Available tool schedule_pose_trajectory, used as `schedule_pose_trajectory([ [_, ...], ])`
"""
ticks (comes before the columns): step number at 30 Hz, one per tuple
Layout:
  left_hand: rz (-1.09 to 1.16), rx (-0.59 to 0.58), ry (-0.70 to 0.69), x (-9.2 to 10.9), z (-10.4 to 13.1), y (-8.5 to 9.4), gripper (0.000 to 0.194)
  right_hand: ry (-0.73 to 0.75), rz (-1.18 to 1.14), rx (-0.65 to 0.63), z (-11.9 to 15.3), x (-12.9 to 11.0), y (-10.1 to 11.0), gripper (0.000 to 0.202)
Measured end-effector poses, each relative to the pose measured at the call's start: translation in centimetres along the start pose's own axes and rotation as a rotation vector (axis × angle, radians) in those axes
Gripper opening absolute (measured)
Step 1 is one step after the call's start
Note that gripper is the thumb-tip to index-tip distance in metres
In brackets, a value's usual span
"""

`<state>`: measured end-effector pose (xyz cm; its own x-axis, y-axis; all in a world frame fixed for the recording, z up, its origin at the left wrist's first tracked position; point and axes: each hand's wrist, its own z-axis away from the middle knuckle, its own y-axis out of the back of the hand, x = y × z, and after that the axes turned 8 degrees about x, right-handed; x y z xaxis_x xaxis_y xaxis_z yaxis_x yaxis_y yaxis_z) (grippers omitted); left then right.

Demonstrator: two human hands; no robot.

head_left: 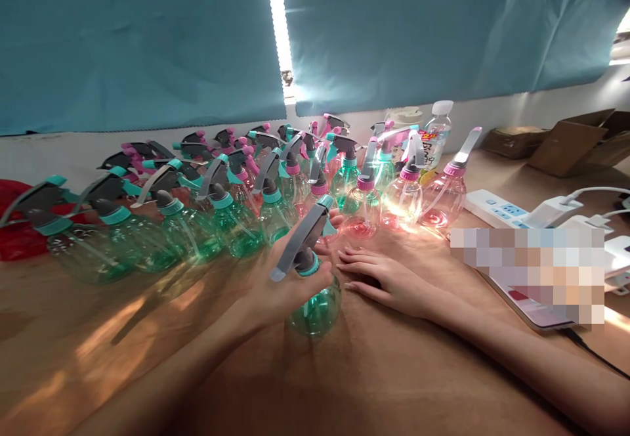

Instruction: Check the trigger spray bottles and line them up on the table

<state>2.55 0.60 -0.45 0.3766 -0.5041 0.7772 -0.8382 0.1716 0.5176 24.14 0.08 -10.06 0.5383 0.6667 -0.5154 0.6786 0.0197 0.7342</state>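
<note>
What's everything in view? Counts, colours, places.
Round translucent plastic spray bottle: 1, green, front centre
Other round spray bottles: over fifteen, green or pink, behind it
Plastic sheet or bag: 1, red, left edge
Capped plastic drink bottle: 1, clear, back right
Lidded container: 1, pale, beside it
Cardboard boxes: 2, brown, back right
Plastic power strip: 1, white, right
Chargers: several, white, right
Flat device: 1, screen blurred, right
Cables: several, white or black, right
Cloth curtains: 2, teal, back
Table: 1, brown, beneath
Left hand: 1, bare, around bottle neck
Right hand: 1, bare, on table

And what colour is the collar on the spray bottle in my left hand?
Turquoise; the collar shows best in the head view.
</note>
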Motion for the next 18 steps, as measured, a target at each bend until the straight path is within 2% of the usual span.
schedule_pose_trajectory([
  [4, 0.004, 0.034, -0.016, 0.22, 0.0, -0.27, 0.054, 0.0, -0.013, 0.012, 0.02, 0.03, 0.0, 0.034],
  [10, 0.025, 0.013, 0.023, 0.17, 0.0, -0.23, 0.057, 0.002, -0.015, 0.018, 0.04, -0.03, -0.04, 0.035],
  [13, 0.004, 0.03, 0.007, 0.07, 0.04, -0.27, 0.049, -0.003, -0.002, 0.014, 0.12, 0.05, -0.16, 0.035],
  [18, -0.042, 0.03, -0.023, 0.06, 0.08, -0.27, 0.024, -0.01, 0.005, 0.006, 0.26, 0.18, -0.25, 0.037],
])
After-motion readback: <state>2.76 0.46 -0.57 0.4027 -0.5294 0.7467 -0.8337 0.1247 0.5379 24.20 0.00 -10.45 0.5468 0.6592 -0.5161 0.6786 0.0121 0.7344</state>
